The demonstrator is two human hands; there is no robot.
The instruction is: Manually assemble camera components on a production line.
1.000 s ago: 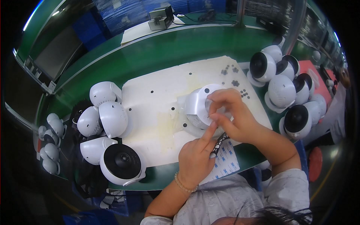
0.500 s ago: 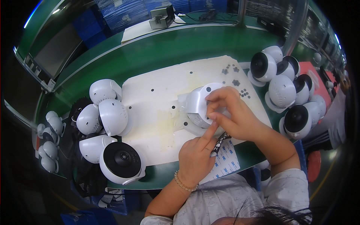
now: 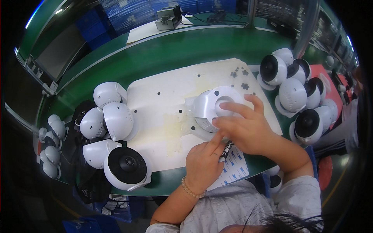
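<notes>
A white round-bodied camera [image 3: 202,105] lies on the pale work sheet in front of me, its base turned up. One small round black pad [image 3: 217,93] shows on the base. My right hand [image 3: 250,126] is over the base with fingers spread, their tips at its near right side; I see nothing held in them. My left hand [image 3: 204,163] is just nearer, index finger stretched toward the camera, its tip by the right hand. Beside its curled fingers a black-and-white patterned strip [image 3: 226,152] sticks out, apparently gripped, above a printed white backing sheet [image 3: 235,167].
White cameras [image 3: 118,121] cluster at the left, one with its black lens face [image 3: 126,165] up. More cameras [image 3: 292,94] crowd the right side. Loose black pads [image 3: 244,86] dot the pale work sheet [image 3: 155,128]. A metal box [image 3: 167,21] stands at the back.
My right hand has opened from a pinch, its fingers spreading and shifting slightly right and nearer over the base. My left hand has barely moved.
</notes>
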